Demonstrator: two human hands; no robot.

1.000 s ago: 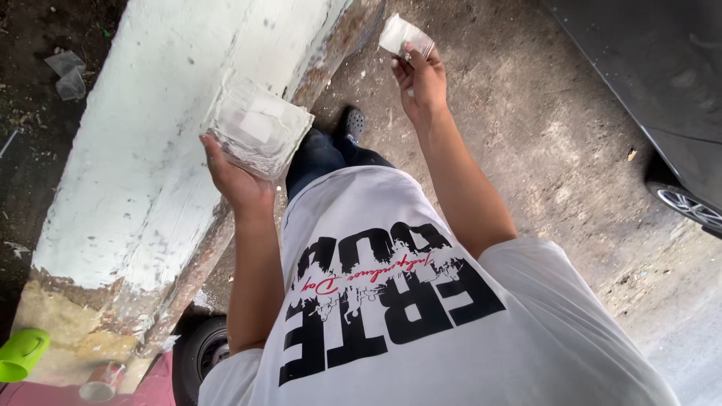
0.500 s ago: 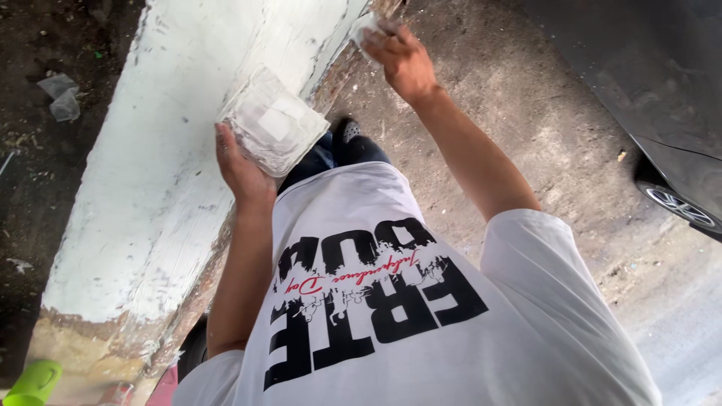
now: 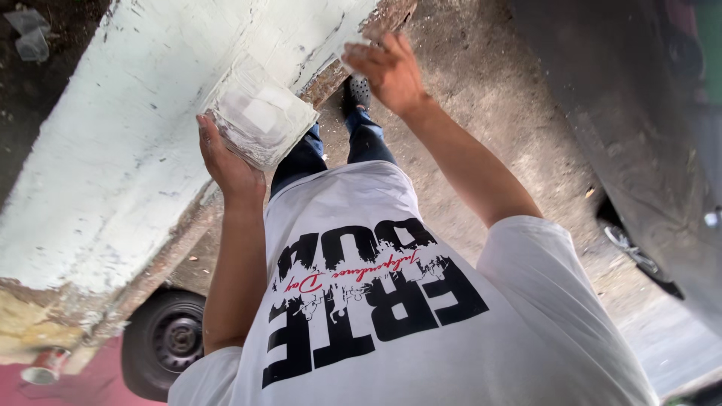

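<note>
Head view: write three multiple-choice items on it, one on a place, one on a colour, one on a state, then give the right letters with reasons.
1. Where is the stack of clear bags?
A. on the ground
B. on the left hand's palm
C. on the wheel

2. What colour is the shirt?
A. white with black letters
B. plain green
C. red

3. How is the right hand?
A. clenched in a fist
B. fingers spread, near the wall's edge
C. gripping the stack

Answers:
1 B, the left hand bears the stack from below.
2 A, the cloth is white under bold black print.
3 B, its fingers are apart beside the white wall; whether it holds anything is unclear.
</note>
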